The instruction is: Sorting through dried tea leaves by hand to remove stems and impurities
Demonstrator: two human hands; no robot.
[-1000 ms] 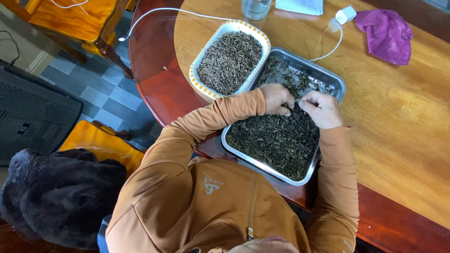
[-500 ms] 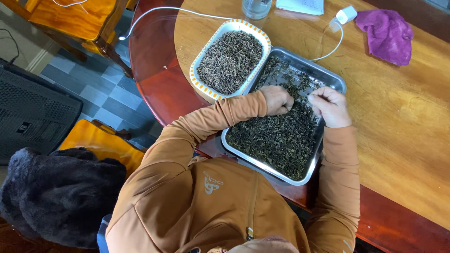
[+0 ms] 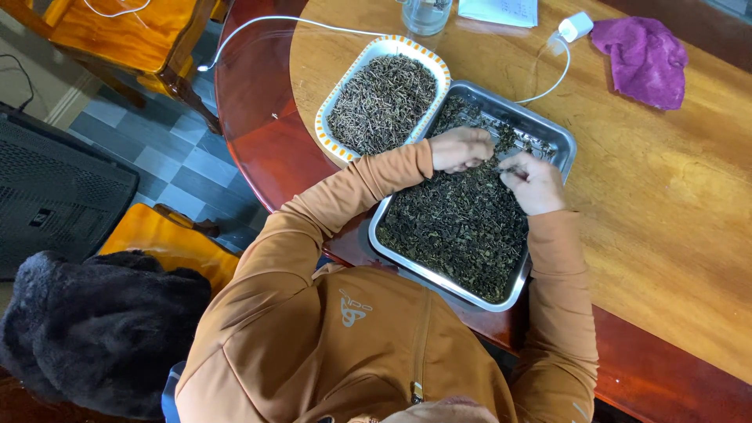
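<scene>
Both hands over the steel tray [image 3: 552, 137] of dark dried leaves [image 3: 462, 227] — tray sits at the table [image 3: 666, 227] edge, right in front of the person. Left hand [image 3: 460, 149] curled loosely, fingers down in the leaves at the tray's far end. Right hand [image 3: 535, 183] just beside it, fingers pinched narrow (holding a bit of leaf? cannot tell). White oval dish [image 3: 325, 129] of paler bits touches the tray's left side. Purple cloth [image 3: 644, 59] lies well apart — white cable [image 3: 548, 78] runs between.
</scene>
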